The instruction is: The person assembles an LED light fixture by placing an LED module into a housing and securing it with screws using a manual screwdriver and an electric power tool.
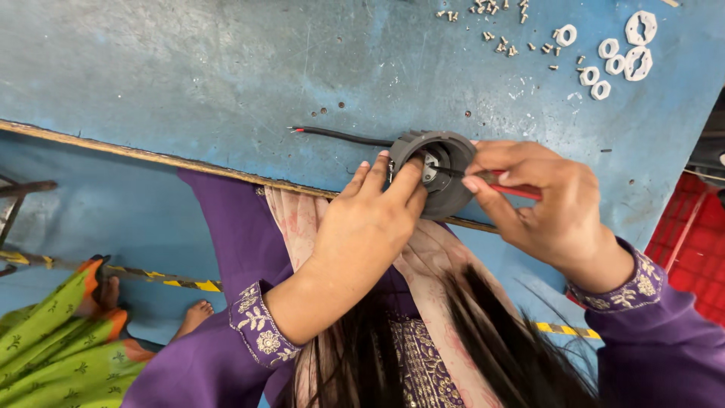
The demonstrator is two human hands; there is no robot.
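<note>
My left hand grips a dark grey round ribbed housing at the near edge of the blue worktable. A black cable with a red tip trails from the housing to the left across the table. My right hand holds a red-handled screwdriver, its shaft pointing into the housing's open mouth toward a metal part inside.
Several small screws and white plastic hexagonal nuts and rings lie scattered at the table's far right. A red crate stands at the right. Another person's bare feet and green garment are on the floor at lower left.
</note>
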